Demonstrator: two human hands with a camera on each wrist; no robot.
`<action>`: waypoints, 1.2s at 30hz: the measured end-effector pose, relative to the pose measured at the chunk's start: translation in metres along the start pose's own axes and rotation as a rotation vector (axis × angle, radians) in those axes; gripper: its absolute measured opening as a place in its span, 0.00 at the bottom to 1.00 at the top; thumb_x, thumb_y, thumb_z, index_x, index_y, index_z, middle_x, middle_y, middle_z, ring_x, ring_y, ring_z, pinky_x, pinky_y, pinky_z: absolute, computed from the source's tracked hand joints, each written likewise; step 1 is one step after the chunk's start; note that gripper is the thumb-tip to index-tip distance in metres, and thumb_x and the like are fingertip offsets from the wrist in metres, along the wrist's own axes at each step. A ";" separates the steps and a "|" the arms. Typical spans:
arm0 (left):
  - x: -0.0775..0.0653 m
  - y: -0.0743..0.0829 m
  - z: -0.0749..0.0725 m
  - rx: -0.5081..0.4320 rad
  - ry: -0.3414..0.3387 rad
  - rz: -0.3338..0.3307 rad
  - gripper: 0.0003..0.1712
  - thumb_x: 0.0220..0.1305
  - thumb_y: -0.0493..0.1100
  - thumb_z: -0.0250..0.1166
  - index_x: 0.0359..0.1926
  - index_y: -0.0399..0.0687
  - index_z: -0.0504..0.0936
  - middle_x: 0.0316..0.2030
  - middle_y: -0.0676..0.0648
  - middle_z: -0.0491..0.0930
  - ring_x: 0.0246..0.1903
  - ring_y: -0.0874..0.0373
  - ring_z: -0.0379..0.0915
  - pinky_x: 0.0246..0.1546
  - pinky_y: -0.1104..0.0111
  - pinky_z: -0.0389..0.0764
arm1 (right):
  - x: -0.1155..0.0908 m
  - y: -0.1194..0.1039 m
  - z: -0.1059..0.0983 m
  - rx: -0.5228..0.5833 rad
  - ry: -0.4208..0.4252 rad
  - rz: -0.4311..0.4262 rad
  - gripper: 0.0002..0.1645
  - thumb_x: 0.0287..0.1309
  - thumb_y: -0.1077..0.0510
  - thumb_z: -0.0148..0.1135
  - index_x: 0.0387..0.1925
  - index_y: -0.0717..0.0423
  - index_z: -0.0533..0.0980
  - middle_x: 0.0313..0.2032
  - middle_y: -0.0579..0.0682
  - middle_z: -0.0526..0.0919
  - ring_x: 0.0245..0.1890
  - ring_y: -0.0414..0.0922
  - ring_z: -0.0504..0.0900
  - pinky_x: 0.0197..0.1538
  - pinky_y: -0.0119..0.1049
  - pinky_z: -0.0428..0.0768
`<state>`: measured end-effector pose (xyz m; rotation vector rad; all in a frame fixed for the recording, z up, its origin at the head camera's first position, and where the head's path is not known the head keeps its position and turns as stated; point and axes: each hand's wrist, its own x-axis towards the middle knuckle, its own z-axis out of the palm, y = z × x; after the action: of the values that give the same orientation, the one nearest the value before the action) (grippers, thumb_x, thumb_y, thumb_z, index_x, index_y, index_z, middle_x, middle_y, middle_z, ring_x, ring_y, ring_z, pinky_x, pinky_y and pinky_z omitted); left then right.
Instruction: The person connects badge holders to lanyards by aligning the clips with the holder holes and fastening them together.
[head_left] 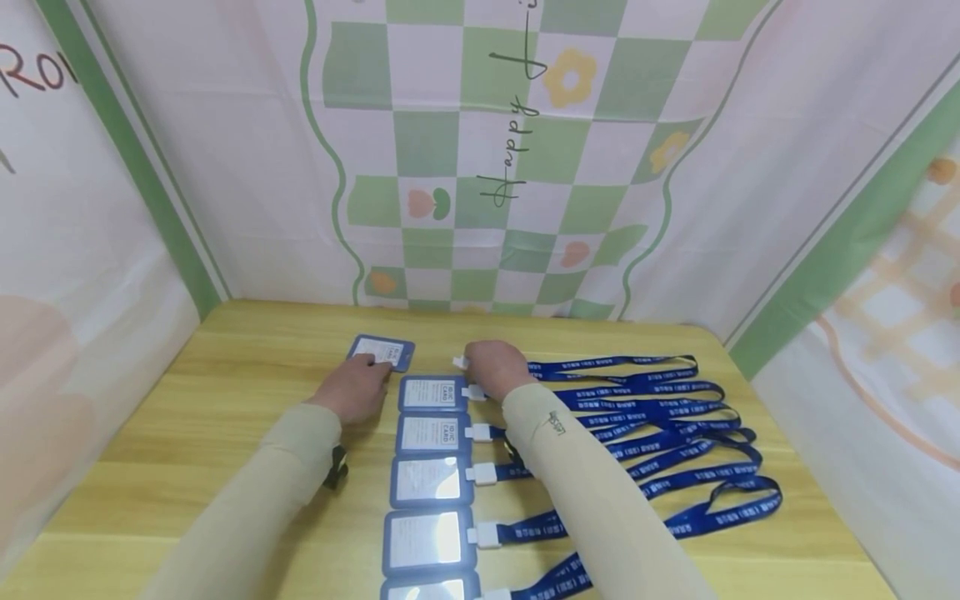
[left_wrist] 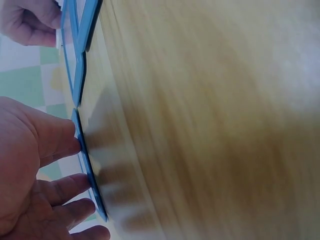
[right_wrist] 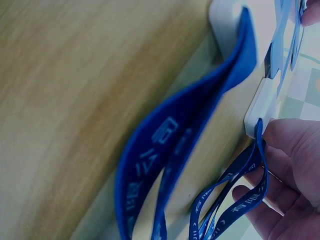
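Note:
My left hand [head_left: 354,388] holds a blue-framed badge holder [head_left: 375,350] at the back left of the table. In the left wrist view, thumb and fingertips touch that holder [left_wrist: 86,157] along its edge. To the right, my right hand [head_left: 497,369] pinches the white clip [head_left: 460,362] of a blue lanyard [head_left: 577,366]. Only the clip's tip shows past the fingers; a gap separates it from the holder. Nearer lie several badge holders [head_left: 431,481] in a column, with white clips [head_left: 486,473] at their right sides.
Blue printed lanyards [head_left: 693,475] stretch rightward in loops from the column, partly under my right forearm. The wooden table [head_left: 172,442] meets a patterned cloth backdrop [head_left: 495,167] at its back edge. Cloth also hangs on both sides.

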<state>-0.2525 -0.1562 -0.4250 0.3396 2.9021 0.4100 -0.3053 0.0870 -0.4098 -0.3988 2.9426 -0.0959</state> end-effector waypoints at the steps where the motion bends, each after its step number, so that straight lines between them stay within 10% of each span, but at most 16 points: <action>1: 0.000 0.000 0.000 -0.002 0.003 0.001 0.28 0.80 0.47 0.51 0.75 0.44 0.69 0.75 0.30 0.64 0.73 0.31 0.62 0.73 0.39 0.67 | 0.000 0.000 0.000 0.000 0.000 0.001 0.04 0.69 0.54 0.66 0.42 0.46 0.84 0.39 0.46 0.88 0.40 0.45 0.84 0.49 0.42 0.87; 36: 0.014 0.025 0.003 0.004 -0.026 0.056 0.29 0.81 0.48 0.49 0.75 0.41 0.69 0.75 0.34 0.66 0.74 0.35 0.62 0.75 0.42 0.65 | -0.001 0.004 0.002 0.015 0.023 -0.034 0.04 0.69 0.54 0.66 0.41 0.47 0.84 0.38 0.45 0.87 0.37 0.43 0.83 0.47 0.40 0.86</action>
<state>-0.2597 -0.1283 -0.4223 0.4239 2.8739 0.4060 -0.3047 0.0907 -0.4116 -0.4483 2.9561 -0.1282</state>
